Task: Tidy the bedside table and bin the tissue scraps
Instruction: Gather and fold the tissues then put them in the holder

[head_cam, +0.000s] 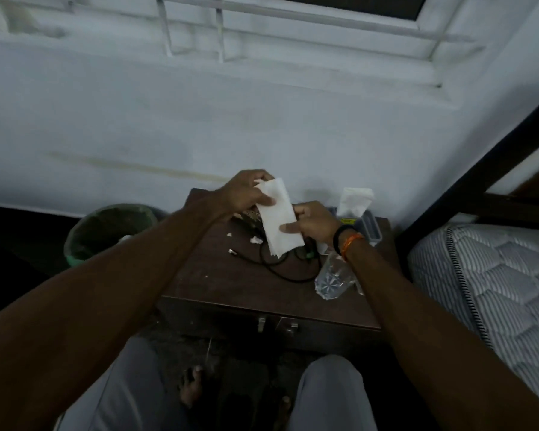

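Holding one folded white tissue (279,217) with both hands above the bedside table (231,275): left hand (246,191) pinches the top corner, thumb on the front and fingers curled shut behind; right hand (311,223) pinches the right edge, thumb pressed flat on the sheet. Tissue scraps (255,240) lie on the tabletop beside a black cable (280,272). Green-lined bin (106,230) stands just left of the table.

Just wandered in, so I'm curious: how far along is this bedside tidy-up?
Early on. Both hands, left hand and right hand, hold a tissue above the table. Scraps, a cable and a tipped glass remain. The bin waits at its left.
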A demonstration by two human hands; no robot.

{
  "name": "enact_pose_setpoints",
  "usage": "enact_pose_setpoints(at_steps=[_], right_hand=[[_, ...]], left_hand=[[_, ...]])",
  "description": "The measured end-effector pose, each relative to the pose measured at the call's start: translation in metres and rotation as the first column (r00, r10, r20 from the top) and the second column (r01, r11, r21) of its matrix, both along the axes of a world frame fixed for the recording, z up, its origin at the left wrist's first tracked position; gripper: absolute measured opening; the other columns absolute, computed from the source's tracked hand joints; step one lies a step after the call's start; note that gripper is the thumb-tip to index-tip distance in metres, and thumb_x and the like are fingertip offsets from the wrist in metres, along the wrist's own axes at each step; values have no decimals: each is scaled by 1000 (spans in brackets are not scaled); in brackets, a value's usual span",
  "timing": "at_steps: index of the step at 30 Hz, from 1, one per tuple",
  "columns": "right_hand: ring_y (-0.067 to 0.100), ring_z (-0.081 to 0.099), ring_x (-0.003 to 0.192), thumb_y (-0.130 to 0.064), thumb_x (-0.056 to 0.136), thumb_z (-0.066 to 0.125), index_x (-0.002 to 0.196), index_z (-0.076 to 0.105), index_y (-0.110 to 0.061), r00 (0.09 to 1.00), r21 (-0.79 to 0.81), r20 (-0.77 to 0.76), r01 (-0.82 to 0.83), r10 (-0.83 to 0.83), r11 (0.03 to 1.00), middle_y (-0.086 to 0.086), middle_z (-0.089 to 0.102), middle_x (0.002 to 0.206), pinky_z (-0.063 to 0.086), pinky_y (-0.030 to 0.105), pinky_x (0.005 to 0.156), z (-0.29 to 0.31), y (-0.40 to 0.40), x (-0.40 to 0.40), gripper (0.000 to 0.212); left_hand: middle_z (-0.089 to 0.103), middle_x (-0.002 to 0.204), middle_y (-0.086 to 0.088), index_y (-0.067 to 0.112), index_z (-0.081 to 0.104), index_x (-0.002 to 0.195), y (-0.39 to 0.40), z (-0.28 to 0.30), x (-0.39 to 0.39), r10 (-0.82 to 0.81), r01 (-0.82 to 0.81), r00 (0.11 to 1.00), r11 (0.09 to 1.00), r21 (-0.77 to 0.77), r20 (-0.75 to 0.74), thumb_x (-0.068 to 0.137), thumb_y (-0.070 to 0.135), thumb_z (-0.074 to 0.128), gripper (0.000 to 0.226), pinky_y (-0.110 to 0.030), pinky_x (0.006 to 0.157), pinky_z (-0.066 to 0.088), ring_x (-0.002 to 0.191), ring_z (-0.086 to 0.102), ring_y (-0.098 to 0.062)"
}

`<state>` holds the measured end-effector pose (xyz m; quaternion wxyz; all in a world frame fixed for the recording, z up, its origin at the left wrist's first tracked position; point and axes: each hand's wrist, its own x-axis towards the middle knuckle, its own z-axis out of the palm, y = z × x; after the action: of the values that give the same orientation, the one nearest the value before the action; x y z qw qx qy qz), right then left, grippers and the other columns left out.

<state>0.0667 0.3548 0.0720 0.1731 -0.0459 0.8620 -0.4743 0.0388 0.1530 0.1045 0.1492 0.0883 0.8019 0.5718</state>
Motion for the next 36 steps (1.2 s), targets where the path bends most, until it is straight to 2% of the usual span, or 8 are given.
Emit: enact_pose_setpoints(at_steps=[3, 7, 12, 16, 20, 24, 33, 36], right_hand=[[27, 71, 95, -12, 75, 83, 102, 74, -5, 989, -94, -43, 139, -144, 986, 13, 74, 104, 56, 49, 91, 6, 42, -7, 29], [27, 71, 96, -10, 77, 81, 111, 72, -4, 957, -104, -108, 259, -270, 960, 15, 74, 106, 58, 45, 88, 14, 95, -6, 36], [25, 72, 93, -12, 76, 82, 110, 71, -5, 912, -148, -138, 366, -386, 919, 13, 74, 107, 60, 37, 77, 12, 139, -5, 36], [16, 71, 85, -14, 76, 82, 112, 71, -4, 892, -157, -150, 403, -426, 901, 9, 74, 105, 57, 22, 63, 7, 153, -5, 39], [23, 71, 92, -13, 73, 84, 105, 73, -6, 880, -94, -155, 438, -448, 894, 11, 74, 105, 60, 34, 73, -7, 160, -10, 35], [22, 73, 87, -21, 64, 86, 99, 75, -11, 883, 9, -142, 454, -448, 891, 5, 76, 96, 61, 46, 78, -18, 168, -12, 37], [23, 69, 80, -22, 71, 81, 87, 73, -5, 889, 272, -238, 448, -392, 851, 11, 74, 84, 53, 29, 67, -23, 159, -12, 25], [26, 68, 82, -24, 72, 80, 86, 73, -5, 874, 295, -293, 468, -387, 833, 13, 74, 84, 53, 31, 68, -24, 159, -10, 25]], left_hand=[[68, 96, -8, 5, 65, 105, 39, 11, -12, 34, -33, 999, 998, 45, -24, 69, 9, 87, 43, -30, 58, 55, 78, 65, -18], [76, 92, -10, 9, 74, 101, 91, 1, -19, -99, 91, 995, 977, -192, -33, 66, 25, 89, 41, -26, 54, 51, 67, 66, -20], [74, 77, -6, 9, 71, 80, 144, -7, -19, -133, 107, 989, 938, -328, -60, 68, 29, 87, 27, -18, 48, 47, 52, 63, -11], [73, 82, -7, 8, 72, 92, 170, -16, -16, -155, 135, 987, 928, -348, -29, 73, 22, 84, 26, -11, 41, 45, 54, 64, -9], [76, 92, -12, 7, 73, 101, 184, -26, -18, -154, 109, 985, 911, -398, -83, 74, 13, 82, 30, -26, 58, 60, 63, 71, -18], [76, 96, -12, 8, 74, 105, 189, -35, -18, -173, 106, 977, 898, -427, -121, 70, 12, 83, 36, -38, 71, 62, 74, 74, -23], [76, 91, -13, 6, 77, 99, 192, -48, -15, -157, 50, 970, 875, -481, -184, 67, 14, 84, 34, -41, 80, 59, 83, 72, -29], [76, 96, -14, 6, 77, 101, 194, -50, -13, -125, 10, 970, 878, -478, -210, 68, 17, 85, 36, -37, 81, 57, 90, 71, -29]])
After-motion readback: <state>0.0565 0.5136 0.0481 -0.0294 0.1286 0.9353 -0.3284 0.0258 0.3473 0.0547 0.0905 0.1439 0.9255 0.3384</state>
